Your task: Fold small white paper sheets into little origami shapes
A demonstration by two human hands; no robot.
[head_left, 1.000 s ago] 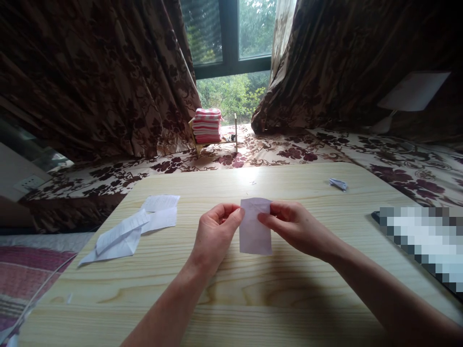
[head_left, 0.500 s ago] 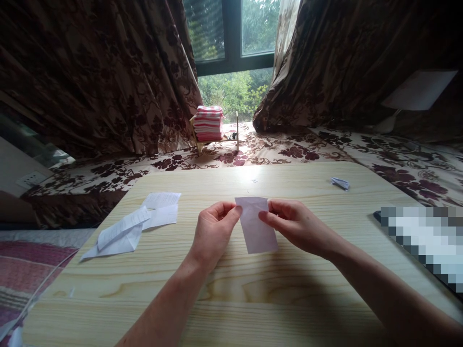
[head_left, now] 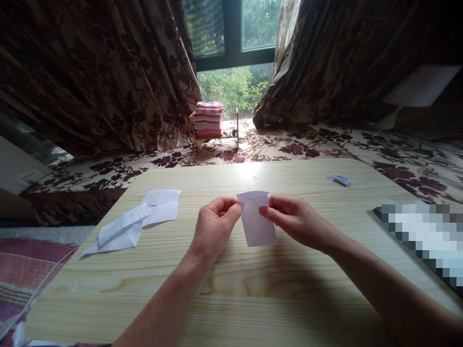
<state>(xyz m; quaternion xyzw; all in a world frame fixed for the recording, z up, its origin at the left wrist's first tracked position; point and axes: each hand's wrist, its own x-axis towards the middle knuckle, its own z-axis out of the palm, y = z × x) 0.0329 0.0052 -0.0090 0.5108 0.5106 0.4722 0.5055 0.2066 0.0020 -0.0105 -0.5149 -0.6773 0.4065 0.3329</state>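
A small rectangular piece of white paper (head_left: 257, 225) hangs between my two hands over the middle of the wooden table (head_left: 231, 308). My left hand (head_left: 218, 225) pinches its upper left edge between thumb and fingers. At the upper right edge, my right hand (head_left: 294, 217) grips it the same way, thumb on the near face. The paper's top bows slightly between the thumbs, and its lower part hangs free. Both hands are closed on it, with the fingertips behind the sheet partly hidden.
Several loose paper pieces (head_left: 123, 231) lie on the table's left side. A small folded paper (head_left: 340, 180) rests at the far right. A dark-edged device (head_left: 378, 213), mostly blurred out, lies at the right. Beyond the table, a small stand holds folded red-and-white cloths (head_left: 209, 120).
The paper's top edge now bows more between my thumbs. Both hands keep their pinch, and the whole view has shifted slightly.
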